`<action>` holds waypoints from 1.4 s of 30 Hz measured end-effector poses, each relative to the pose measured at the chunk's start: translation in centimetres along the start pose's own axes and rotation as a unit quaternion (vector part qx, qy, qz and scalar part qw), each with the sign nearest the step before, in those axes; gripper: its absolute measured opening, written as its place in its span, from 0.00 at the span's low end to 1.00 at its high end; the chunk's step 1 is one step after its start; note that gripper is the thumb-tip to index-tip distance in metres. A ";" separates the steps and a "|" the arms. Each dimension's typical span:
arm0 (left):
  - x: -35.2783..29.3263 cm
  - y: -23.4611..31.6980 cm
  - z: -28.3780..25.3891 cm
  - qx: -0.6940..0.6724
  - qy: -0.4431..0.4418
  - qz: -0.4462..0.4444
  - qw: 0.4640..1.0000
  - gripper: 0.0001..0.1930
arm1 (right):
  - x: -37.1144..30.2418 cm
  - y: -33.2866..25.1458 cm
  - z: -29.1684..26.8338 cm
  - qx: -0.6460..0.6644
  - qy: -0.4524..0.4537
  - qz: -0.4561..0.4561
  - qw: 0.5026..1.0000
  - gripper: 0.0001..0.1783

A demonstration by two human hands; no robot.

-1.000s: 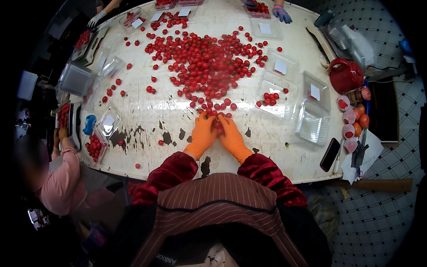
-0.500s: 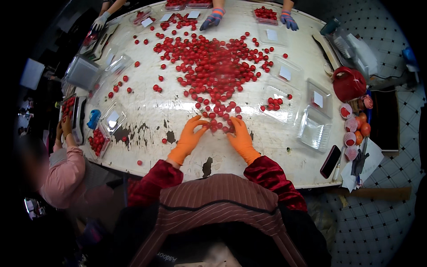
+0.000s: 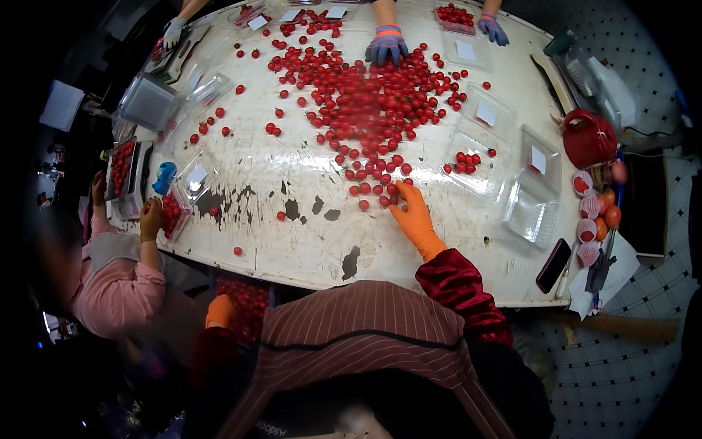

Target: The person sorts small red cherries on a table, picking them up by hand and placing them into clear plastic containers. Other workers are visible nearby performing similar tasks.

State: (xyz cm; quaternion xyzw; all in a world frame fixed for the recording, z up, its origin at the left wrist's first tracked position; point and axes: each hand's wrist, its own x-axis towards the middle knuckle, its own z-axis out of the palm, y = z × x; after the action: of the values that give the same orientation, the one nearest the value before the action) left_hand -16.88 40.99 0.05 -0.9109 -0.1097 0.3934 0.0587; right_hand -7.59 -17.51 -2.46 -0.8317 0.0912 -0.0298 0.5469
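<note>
Cherry tomatoes [image 3: 373, 102] lie in a large heap on the worn white table, narrowing toward me. At that near tip rests my right hand [image 3: 415, 219] in an orange glove. Its index finger and thumb are apart beside a few loose tomatoes, with nothing gripped between them. Below the table's near edge, my left hand [image 3: 219, 311], also orange-gloved, is at a crate of cherry tomatoes [image 3: 247, 301]. The fingers of that hand are hidden, so what it holds, if anything, does not show.
A co-worker's gloved hand [image 3: 387, 45] touches the heap's far side. On the right are a clear box with tomatoes [image 3: 468, 162], an empty clear box [image 3: 531, 210], a phone [image 3: 553, 265] and a red jug [image 3: 589, 139]. At left, a person's hand [image 3: 151, 218] works over a tomato box.
My left hand has left the table and dropped to the crate below its edge. The right hand stays by the heap's near tip. A co-worker's gloved hand has moved onto the heap.
</note>
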 end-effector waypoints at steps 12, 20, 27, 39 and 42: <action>2.6 36.5 -19.0 -0.331 0.228 0.348 0.847 0.18 | 1.5 0.3 -1.9 -0.234 0.047 -0.043 0.970 0.36; 6.4 44.0 -19.2 -0.117 0.227 0.285 0.924 0.17 | 0.2 -0.1 -2.0 -0.273 0.025 -0.069 0.959 0.46; 5.6 40.5 -17.3 -0.420 0.225 0.373 0.796 0.15 | -0.2 0.0 -1.3 -0.297 0.042 -0.053 0.953 0.46; -2.7 14.7 -11.1 -0.042 -0.077 0.270 0.959 0.14 | -0.2 0.2 -1.4 -0.301 0.042 -0.074 0.950 0.46; 0.2 4.1 -2.7 0.013 -0.065 0.136 0.988 0.18 | -0.4 0.1 -1.0 -0.301 0.044 -0.062 0.951 0.46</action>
State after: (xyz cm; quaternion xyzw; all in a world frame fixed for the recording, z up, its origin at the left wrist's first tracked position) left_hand -14.21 37.01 0.96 -0.8889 0.0170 0.4578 0.0093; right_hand -8.14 -18.36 -2.19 -0.9596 0.0681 -0.0717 0.2635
